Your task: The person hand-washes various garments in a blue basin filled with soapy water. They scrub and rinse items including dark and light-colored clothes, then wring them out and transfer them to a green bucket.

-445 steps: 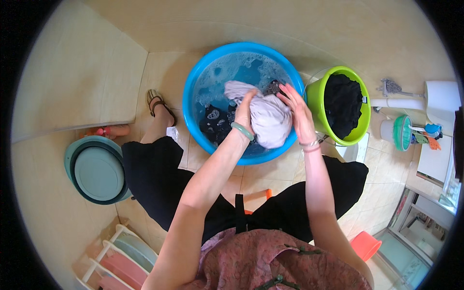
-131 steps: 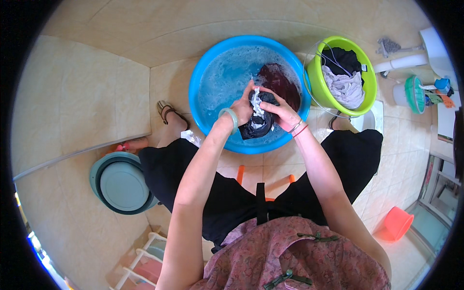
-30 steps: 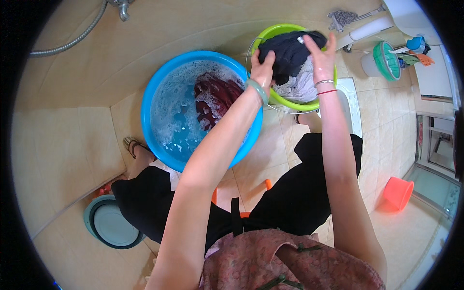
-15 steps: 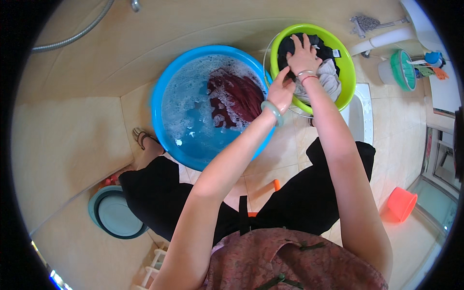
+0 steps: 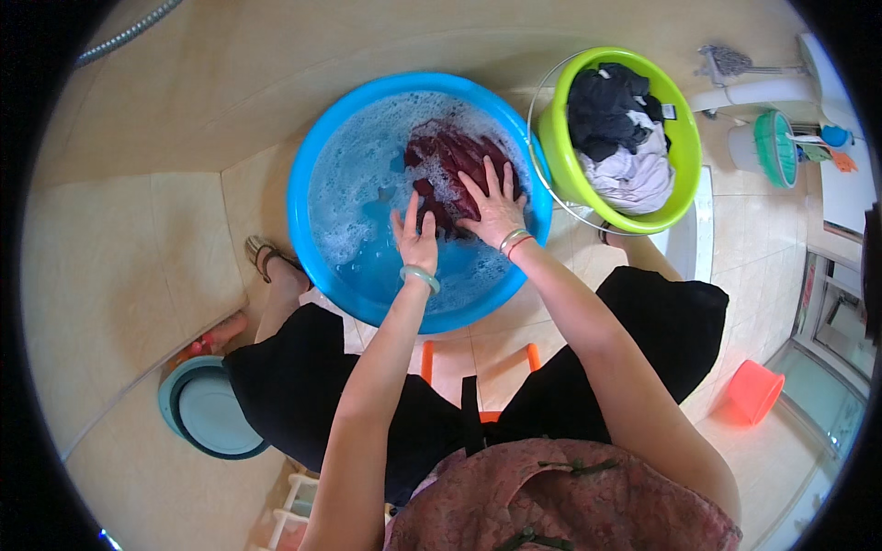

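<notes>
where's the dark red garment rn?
Head view, upper centre: the dark red garment lies in the soapy blue basin, under the right hand and beside the left hand, left of the green bucket.

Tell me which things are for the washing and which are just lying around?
For the washing:
dark red cloth under the left hand and right hand
blue tub of soapy water
green bucket of clothes

Lying around:
teal basin
orange bucket
sandal

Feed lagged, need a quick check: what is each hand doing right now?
Left hand: open, fingers on the dark red garment in the blue basin.
Right hand: open, flat on the same garment.
</notes>
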Tool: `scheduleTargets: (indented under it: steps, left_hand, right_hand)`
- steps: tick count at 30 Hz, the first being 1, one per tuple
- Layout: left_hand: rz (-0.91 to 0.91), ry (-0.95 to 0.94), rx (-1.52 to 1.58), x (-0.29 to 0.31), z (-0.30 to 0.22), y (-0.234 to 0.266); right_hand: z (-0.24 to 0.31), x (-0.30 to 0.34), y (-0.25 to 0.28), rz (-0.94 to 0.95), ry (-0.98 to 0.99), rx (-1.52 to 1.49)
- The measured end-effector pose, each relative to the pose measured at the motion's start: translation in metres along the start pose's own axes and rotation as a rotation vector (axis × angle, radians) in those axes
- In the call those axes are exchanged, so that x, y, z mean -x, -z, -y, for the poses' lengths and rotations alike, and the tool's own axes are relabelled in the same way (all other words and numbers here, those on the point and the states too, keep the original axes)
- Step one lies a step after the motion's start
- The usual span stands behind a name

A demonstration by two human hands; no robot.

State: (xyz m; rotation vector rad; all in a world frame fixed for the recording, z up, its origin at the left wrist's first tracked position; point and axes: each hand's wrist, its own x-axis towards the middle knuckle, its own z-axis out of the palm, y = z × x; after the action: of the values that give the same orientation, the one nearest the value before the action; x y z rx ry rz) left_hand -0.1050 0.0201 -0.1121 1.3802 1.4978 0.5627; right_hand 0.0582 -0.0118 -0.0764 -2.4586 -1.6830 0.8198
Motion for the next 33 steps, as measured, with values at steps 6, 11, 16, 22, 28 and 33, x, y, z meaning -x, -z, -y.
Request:
scheduleTargets:
  steps: [6, 11, 16, 22, 28, 33]
  left_hand:
    - [0.160, -0.260, -0.605, -0.030, -0.028, 0.005]
    - [0.359, -0.193, -0.810, -0.061, -0.008, -0.005]
    - [0.547, 0.127, -0.751, -0.080, 0.030, -0.020]
    - [0.517, -0.089, -0.350, -0.120, 0.096, -0.035]
    - [0.193, 0.413, 0.732, -0.057, 0.008, -0.016]
    - [0.516, 0.565, 1.110, -0.055, -0.027, -0.013]
  right_hand:
    - [-0.008, -0.021, -0.040, 0.139, 0.062, 0.147]
    - [-0.029, -0.044, -0.086, 0.304, 0.086, 0.104]
    - [-0.035, -0.061, -0.106, 0.055, 0.198, 0.141]
    - [-0.051, -0.091, -0.114, -0.073, 0.199, 0.024]
    - [-0.018, -0.072, -0.029, -0.262, 0.191, -0.704]
    - [0.023, -0.033, 0.030, -0.363, 0.500, -0.641]
